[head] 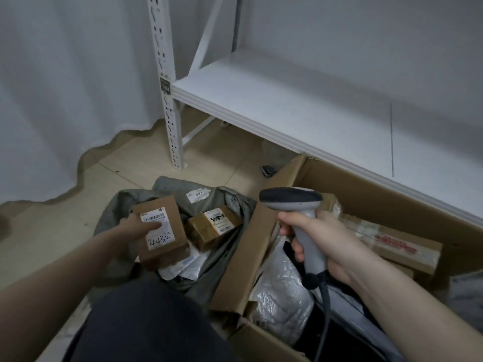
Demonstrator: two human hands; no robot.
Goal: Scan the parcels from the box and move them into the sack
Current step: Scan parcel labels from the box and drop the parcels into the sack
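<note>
My left hand (137,228) grips a small brown parcel (167,246) with a white label marked 4432, thumb across the label, over the open mouth of the grey-green sack (224,257). Another brown parcel (213,227) lies inside the sack with some white bags. My right hand (321,241) holds a grey barcode scanner (295,202) by its handle, head pointing left, above the big cardboard box (366,197). In the box lie a silver bubble mailer (285,291) and a taped brown parcel (402,242).
A white metal shelf (287,100) runs behind the box, its upright post (170,100) standing on the tiled floor. A small dark object (268,170) lies on the floor by the box flap. My dark-trousered knee (146,322) is below the sack. White curtain on the left.
</note>
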